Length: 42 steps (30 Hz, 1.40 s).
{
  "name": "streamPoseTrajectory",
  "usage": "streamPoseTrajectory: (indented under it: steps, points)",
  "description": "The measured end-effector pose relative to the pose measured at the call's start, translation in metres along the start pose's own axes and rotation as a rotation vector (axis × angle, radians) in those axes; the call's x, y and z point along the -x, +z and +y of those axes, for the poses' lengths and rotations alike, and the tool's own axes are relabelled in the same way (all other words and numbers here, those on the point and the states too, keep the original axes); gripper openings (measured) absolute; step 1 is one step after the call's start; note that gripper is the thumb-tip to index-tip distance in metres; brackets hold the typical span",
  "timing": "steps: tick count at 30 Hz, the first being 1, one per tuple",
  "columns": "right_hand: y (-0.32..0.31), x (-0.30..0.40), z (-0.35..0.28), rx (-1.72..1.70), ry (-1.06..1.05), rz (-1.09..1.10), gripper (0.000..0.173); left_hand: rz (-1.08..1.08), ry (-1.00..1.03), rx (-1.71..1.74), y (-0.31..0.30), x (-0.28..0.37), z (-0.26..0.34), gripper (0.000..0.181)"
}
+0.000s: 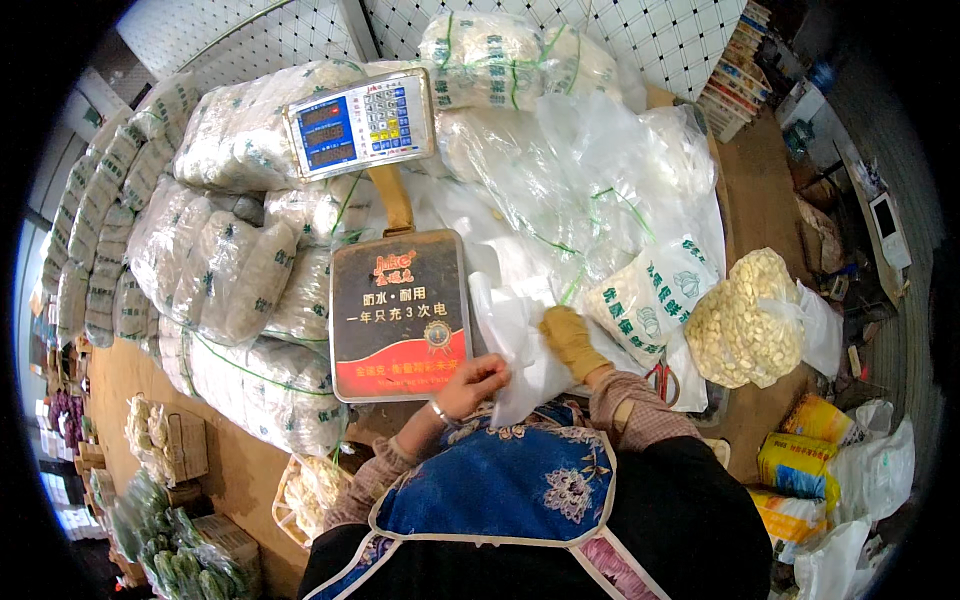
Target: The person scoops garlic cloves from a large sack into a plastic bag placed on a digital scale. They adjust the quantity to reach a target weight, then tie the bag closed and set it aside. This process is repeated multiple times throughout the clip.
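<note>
My left hand [472,386], bare with a bangle at the wrist, has its fingers closed on the edge of a thin white plastic bag [502,315]. My right hand [571,341], in a tan glove, rests curled on the white plastic to the right; whether it grips any is hidden. Left of the bag lies the dark platform of a digital scale [401,322], its display [360,124] tilted above it. Right of my gloved hand are a printed bag of peeled garlic cloves [637,300], red-handled scissors [663,384] and a clear bag of cloves [742,319].
Packed bags tied with green string [217,255] are piled at the left and behind the scale. A basket of pale produce [307,495] stands below left, near a crate [185,442]. Yellow packages [796,461] and plastic bags lie at the lower right.
</note>
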State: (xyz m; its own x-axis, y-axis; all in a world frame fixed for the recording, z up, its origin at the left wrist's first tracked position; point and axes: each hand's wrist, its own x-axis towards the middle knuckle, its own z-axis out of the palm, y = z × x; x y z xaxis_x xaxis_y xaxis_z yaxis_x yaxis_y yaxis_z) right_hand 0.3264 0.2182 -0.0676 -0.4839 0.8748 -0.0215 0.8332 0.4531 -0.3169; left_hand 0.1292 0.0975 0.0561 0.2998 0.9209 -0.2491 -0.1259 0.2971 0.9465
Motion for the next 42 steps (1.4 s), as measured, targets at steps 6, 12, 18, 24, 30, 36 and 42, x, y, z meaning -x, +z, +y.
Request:
streamPoseTrajectory:
  steps: [6, 12, 18, 24, 30, 36, 42]
  points:
    - [-0.088, -0.006, -0.024, -0.553, 0.008, 0.219, 0.020, 0.172, 0.218, 0.087, -0.055, 0.028, 0.039, 0.006]
    - [-0.111, -0.022, -0.094, -1.295, 0.034, -0.587, 0.050, 0.076, 0.229, 0.209, -0.061, 0.043, 0.036, 0.010]
    - [-0.092, -0.036, -0.143, -1.819, 0.095, -0.756, 0.067, 0.086, 0.118, -0.008, -0.068, 0.057, 0.016, 0.011]
    - [-0.063, -0.024, -0.139, -1.513, 0.381, -1.100, 0.052, 0.256, 0.274, -0.336, -0.070, 0.063, 0.016, 0.013]
    - [-0.112, -0.031, -0.172, -1.637, 0.105, -0.518, 0.041, 0.239, 0.254, -0.384, -0.063, 0.065, 0.013, 0.013]
    - [-0.116, -0.023, -0.160, -1.218, 0.011, -0.426, 0.042, 0.527, 0.308, -0.321, -0.077, 0.053, 0.003, 0.020]
    - [-0.106, -0.017, -0.182, -1.192, 0.149, -0.186, 0.036, 0.449, 0.219, -0.205, -0.069, 0.021, 0.019, 0.011]
